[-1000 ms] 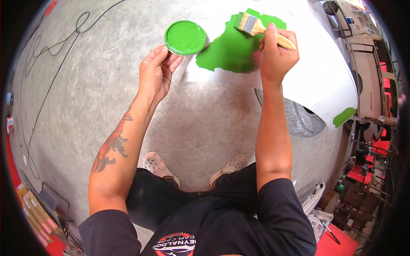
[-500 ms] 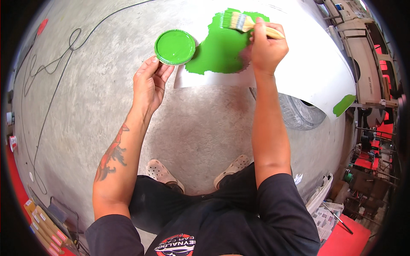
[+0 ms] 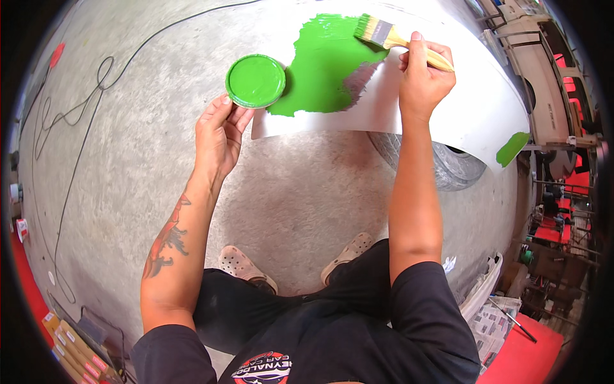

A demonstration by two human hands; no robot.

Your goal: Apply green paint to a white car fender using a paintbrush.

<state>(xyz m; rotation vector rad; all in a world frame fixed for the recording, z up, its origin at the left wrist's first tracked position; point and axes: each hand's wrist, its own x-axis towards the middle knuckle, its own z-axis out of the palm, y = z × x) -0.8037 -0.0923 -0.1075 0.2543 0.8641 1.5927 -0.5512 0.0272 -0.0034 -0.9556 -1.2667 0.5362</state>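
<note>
My left hand point(image 3: 222, 136) grips the rim of a round paint container point(image 3: 255, 81), its top full of glossy green paint; its depth does not show. In my right hand point(image 3: 424, 78) is the yellowish wooden handle of a flat paintbrush point(image 3: 391, 36), held between thumb and fingers. The brush's bristles, green at the tip, touch the right upper edge of a wet green patch point(image 3: 320, 70) on a white car body panel point(image 3: 441, 118). A purplish-grey area point(image 3: 361, 83) shows at the patch's lower right. A smaller green patch point(image 3: 512, 149) marks the panel's far right corner.
Under the panel sits a car tyre point(image 3: 458, 168). A dark cable point(image 3: 102, 83) loops over the concrete floor on the left. Cardboard boxes point(image 3: 71, 345) stand at lower left; newspaper point(image 3: 495, 329) and a thin black-tipped rod point(image 3: 515, 320) lie at lower right, beside cluttered racks.
My right hand has carried the brush rightward along the panel, to the patch's right edge. The purplish-grey area is more exposed. The container sits slightly lower and further left in view.
</note>
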